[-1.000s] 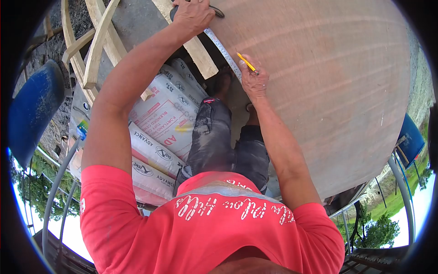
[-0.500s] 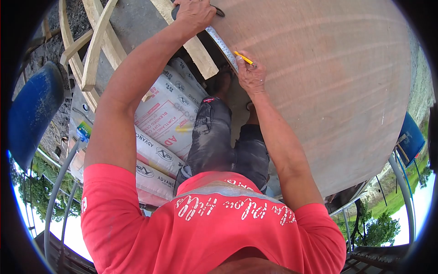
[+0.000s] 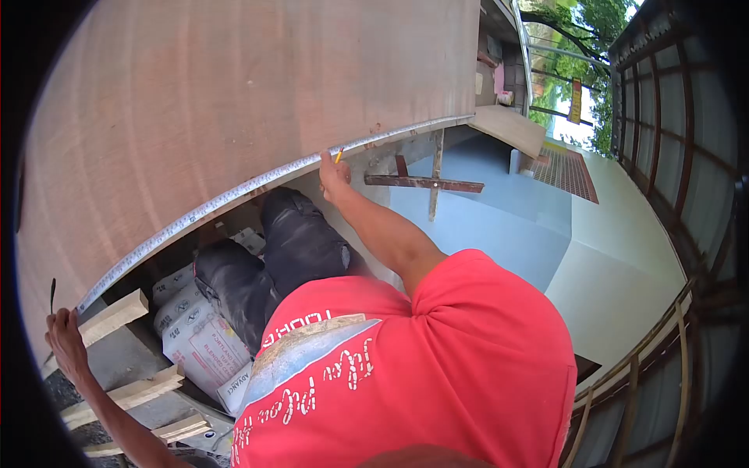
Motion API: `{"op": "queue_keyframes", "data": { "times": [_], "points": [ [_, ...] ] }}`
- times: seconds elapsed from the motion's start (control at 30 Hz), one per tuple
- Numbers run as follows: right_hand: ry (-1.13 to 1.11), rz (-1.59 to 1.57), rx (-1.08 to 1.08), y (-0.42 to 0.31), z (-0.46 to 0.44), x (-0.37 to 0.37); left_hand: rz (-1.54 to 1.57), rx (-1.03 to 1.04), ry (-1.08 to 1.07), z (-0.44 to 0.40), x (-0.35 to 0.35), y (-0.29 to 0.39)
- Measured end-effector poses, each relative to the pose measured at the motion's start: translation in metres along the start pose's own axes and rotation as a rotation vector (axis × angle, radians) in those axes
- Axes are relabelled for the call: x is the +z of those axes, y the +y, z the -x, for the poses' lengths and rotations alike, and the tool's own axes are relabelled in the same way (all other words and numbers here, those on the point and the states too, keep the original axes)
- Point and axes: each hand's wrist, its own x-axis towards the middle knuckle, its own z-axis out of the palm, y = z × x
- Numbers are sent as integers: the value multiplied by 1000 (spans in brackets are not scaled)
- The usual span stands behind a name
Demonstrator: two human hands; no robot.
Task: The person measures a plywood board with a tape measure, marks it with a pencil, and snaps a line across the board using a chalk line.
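Note:
A long white tape measure blade (image 3: 204, 209) lies along the near edge of a reddish-brown plywood sheet (image 3: 234, 86). At the far left end my left hand (image 3: 69, 343) is closed around the tape measure's body, which is mostly hidden by the fingers; a dark strap sticks up above them. My right hand (image 3: 334, 179) is closed on a yellow pencil (image 3: 339, 155), its tip pointing up beside the blade. The fingers of this hand are at the sheet's edge, against or very near the tape.
Printed cement bags (image 3: 207, 339) lie below the edge, by my legs. Lumber strips (image 3: 117, 316) stick out at lower left. Right of my right arm are a wooden cross-shaped piece (image 3: 433, 184) and a pale blue wall (image 3: 499, 210). A board (image 3: 511, 131) extends beyond the sheet's far corner.
The view has swung to the right along the sheet. My hands are now much farther apart, with a long stretch of tape drawn out between them. Both keep hold of their things.

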Motion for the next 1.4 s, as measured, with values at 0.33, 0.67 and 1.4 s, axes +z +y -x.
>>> {"op": "queue_keyframes", "data": {
  "times": [0.33,0.67,1.4],
  "points": [
    [-124,-967,94,9,-135,-4,-18,78,24,-2,-54,14],
    [-263,-1033,122,41,-117,-42,-87,76,-19,13,-54,25],
    [-525,-1033,158,56,-111,-47,-71,10,-50,39,-32,6]
  ]
}}
